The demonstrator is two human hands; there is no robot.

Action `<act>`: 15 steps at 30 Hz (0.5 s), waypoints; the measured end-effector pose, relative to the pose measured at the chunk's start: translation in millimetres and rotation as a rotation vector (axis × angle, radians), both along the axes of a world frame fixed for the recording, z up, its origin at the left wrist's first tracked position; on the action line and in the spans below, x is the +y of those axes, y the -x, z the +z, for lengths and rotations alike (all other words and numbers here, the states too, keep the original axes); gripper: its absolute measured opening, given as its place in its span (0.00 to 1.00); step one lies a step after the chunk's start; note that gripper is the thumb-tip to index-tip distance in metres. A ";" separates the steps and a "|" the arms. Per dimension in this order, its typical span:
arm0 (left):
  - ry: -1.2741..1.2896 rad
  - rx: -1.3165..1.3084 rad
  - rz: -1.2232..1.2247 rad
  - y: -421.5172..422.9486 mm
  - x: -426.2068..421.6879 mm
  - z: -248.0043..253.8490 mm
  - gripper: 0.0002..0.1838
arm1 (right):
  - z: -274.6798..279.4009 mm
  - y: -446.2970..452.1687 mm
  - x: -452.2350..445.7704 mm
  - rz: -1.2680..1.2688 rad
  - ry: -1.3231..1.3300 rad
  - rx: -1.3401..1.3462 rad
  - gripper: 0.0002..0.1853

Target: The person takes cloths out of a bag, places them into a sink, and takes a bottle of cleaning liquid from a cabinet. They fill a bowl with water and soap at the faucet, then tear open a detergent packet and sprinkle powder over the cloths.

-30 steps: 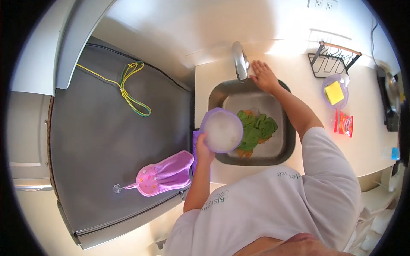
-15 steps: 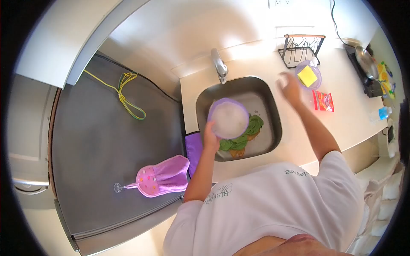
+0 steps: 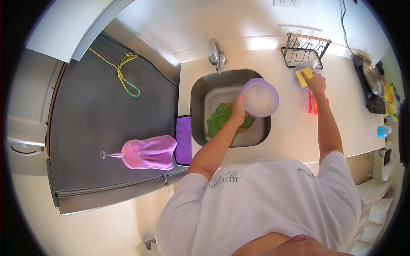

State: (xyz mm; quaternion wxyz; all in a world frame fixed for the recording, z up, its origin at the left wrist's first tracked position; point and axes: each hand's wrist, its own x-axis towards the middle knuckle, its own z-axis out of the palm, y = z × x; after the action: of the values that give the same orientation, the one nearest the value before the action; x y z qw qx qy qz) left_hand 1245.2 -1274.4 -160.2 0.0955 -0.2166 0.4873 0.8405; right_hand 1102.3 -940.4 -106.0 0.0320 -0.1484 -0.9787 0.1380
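My left hand (image 3: 239,110) grips the rim of a round purple-edged bowl (image 3: 259,98), which hangs over the right side of the steel sink (image 3: 267,135). Whether the bowl holds anything, I cannot make out. Below it, green leaves (image 3: 220,119) and something brownish lie on the sink floor. My right hand (image 3: 316,81) has its fingers closed on a yellow sponge (image 3: 303,77), above a small purple dish (image 3: 301,68) on the counter. A red packet (image 3: 312,103) lies just under my right wrist, partly covered by the forearm.
The faucet (image 3: 216,55) stands behind the sink. A black rack (image 3: 304,50) is at the back wall. To the right are a pan (image 3: 373,77) on a black stove and a blue-labelled bottle (image 3: 383,131). A pink hand towel (image 3: 151,152) lies on the grey surface at left.
My right hand has reached to the sponge and closed on it. My left hand has shifted the bowl rightward, toward the sink's right rim. The camera view has moved slightly.
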 end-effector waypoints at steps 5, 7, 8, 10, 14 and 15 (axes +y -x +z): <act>0.027 0.002 -0.049 16.0 39.5 -12.9 0.28 | -48.9 24.8 51.9 -0.097 0.126 0.231 0.26; 0.092 0.013 -0.067 18.5 52.1 -0.9 0.28 | -72.2 42.4 68.6 0.020 0.276 0.181 0.24; 0.122 0.012 -0.076 16.0 58.9 3.8 0.28 | -80.7 50.7 77.3 0.067 0.310 0.168 0.24; 0.130 0.037 -0.089 21.5 65.5 -9.8 0.27 | -81.4 57.4 84.7 0.160 0.377 0.137 0.24; 0.102 0.109 -0.073 34.6 70.0 -36.9 0.27 | -33.1 42.5 68.7 0.209 0.524 0.127 0.21; 0.080 0.078 -0.067 32.3 72.0 -36.5 0.28 | -18.0 35.7 63.0 0.256 0.592 0.123 0.20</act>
State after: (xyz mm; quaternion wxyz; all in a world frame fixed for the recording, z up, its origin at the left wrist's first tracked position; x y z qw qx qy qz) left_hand 1212.9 -1202.4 -196.6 0.0956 -0.1710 0.5308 0.8246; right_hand 1066.6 -877.4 -124.0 0.0291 -0.0185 -0.9030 0.4282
